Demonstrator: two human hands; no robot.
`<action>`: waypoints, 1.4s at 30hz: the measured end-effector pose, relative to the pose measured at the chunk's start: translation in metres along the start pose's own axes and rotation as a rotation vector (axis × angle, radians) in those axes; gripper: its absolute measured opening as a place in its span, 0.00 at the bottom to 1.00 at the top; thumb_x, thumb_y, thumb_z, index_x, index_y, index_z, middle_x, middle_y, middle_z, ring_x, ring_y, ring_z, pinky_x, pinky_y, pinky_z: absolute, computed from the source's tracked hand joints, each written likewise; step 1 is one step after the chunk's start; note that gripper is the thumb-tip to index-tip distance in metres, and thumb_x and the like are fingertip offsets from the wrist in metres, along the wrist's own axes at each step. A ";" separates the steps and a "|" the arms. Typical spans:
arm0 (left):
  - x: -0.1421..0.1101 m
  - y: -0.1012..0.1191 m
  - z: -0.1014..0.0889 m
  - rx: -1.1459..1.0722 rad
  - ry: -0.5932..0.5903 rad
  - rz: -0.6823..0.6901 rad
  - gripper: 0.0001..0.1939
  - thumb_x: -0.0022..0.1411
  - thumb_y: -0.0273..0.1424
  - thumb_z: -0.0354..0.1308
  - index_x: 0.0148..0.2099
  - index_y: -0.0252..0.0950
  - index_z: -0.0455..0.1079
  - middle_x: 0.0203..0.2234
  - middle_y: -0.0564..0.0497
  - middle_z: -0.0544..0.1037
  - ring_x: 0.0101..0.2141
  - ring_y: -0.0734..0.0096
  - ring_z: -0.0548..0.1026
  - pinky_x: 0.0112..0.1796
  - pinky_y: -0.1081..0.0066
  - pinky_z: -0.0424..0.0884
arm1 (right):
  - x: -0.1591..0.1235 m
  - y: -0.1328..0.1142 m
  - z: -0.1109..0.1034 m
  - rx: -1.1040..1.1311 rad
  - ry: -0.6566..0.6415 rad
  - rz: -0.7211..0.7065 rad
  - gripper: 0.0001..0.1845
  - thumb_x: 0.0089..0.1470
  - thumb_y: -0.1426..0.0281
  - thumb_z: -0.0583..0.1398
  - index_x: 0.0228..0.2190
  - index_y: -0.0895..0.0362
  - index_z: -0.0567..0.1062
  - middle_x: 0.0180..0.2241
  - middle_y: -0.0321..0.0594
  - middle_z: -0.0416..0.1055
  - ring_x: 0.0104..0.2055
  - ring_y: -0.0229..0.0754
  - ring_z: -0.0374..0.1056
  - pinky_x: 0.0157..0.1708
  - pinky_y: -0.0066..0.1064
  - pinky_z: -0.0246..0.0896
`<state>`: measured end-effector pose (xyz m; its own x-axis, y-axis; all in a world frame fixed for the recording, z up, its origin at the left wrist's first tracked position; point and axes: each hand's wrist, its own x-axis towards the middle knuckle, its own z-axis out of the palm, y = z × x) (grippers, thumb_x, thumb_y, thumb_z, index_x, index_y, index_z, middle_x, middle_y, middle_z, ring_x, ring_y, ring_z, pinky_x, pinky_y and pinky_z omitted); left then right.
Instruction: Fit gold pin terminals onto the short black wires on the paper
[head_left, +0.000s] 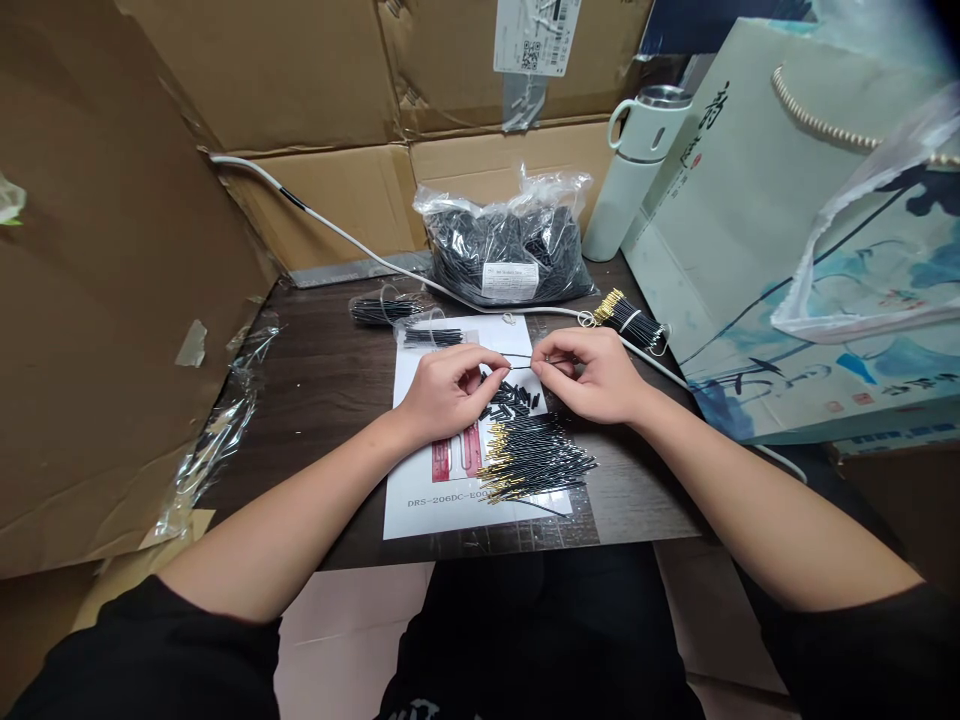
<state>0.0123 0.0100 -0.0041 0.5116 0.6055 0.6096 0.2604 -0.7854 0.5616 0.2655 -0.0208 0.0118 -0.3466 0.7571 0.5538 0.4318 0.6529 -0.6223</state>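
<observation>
My left hand (pixel 454 392) and my right hand (pixel 589 375) face each other above a printed sheet (pixel 409 510). Both are closed in a pinch, with thin black wires (pixel 517 355) stretched across the small gap between the fingertips. The wire ends are hidden in the fingers. Just below the hands lies a loose heap of short black tube pieces (pixel 514 402). Nearer the table edge, many black wires with gold-coloured tips (pixel 544 460) are spread over the sheet, tips toward the left.
A clear bag of black tubing (pixel 510 245) stands at the back. Bundled wires (pixel 382 310) lie left of it, and a gold-tipped bundle (pixel 630 320) lies right. A white cable (pixel 360 245) crosses behind. A pale flask (pixel 637 170), paper bag (pixel 787 250) and cardboard (pixel 112 250) enclose the table.
</observation>
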 end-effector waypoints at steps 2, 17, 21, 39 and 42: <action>0.000 0.000 0.000 -0.001 -0.003 -0.003 0.03 0.73 0.28 0.66 0.45 0.37 0.82 0.33 0.50 0.85 0.24 0.78 0.71 0.29 0.71 0.68 | 0.000 0.001 0.000 0.003 -0.002 0.025 0.05 0.61 0.73 0.64 0.31 0.56 0.79 0.23 0.30 0.64 0.24 0.35 0.57 0.28 0.32 0.54; -0.001 0.000 0.001 -0.036 -0.013 -0.092 0.05 0.73 0.32 0.67 0.46 0.37 0.84 0.35 0.47 0.87 0.28 0.73 0.77 0.30 0.69 0.70 | 0.001 0.001 -0.001 -0.006 -0.033 -0.002 0.03 0.60 0.73 0.64 0.35 0.55 0.79 0.28 0.35 0.73 0.28 0.38 0.64 0.31 0.34 0.61; -0.001 0.001 0.001 -0.044 -0.002 -0.090 0.05 0.73 0.31 0.67 0.46 0.38 0.83 0.29 0.51 0.83 0.25 0.75 0.73 0.29 0.70 0.69 | 0.000 0.001 -0.001 -0.006 -0.020 0.015 0.03 0.62 0.72 0.64 0.35 0.55 0.80 0.28 0.34 0.73 0.28 0.38 0.65 0.31 0.34 0.61; 0.000 0.001 0.002 -0.037 0.021 -0.080 0.04 0.72 0.32 0.68 0.45 0.37 0.83 0.24 0.54 0.78 0.22 0.78 0.70 0.27 0.71 0.66 | -0.001 0.003 0.001 0.040 0.011 0.067 0.05 0.64 0.69 0.65 0.35 0.56 0.81 0.30 0.37 0.77 0.27 0.37 0.66 0.29 0.34 0.61; 0.000 0.001 0.002 -0.031 0.026 -0.075 0.04 0.72 0.32 0.68 0.45 0.37 0.83 0.24 0.54 0.77 0.22 0.77 0.70 0.27 0.71 0.66 | -0.001 0.003 0.000 0.038 0.010 0.080 0.05 0.64 0.69 0.65 0.35 0.56 0.81 0.30 0.37 0.78 0.28 0.38 0.66 0.30 0.34 0.61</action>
<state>0.0144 0.0088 -0.0045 0.4700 0.6657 0.5795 0.2710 -0.7337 0.6231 0.2667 -0.0193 0.0092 -0.3043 0.8065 0.5069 0.4254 0.5912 -0.6852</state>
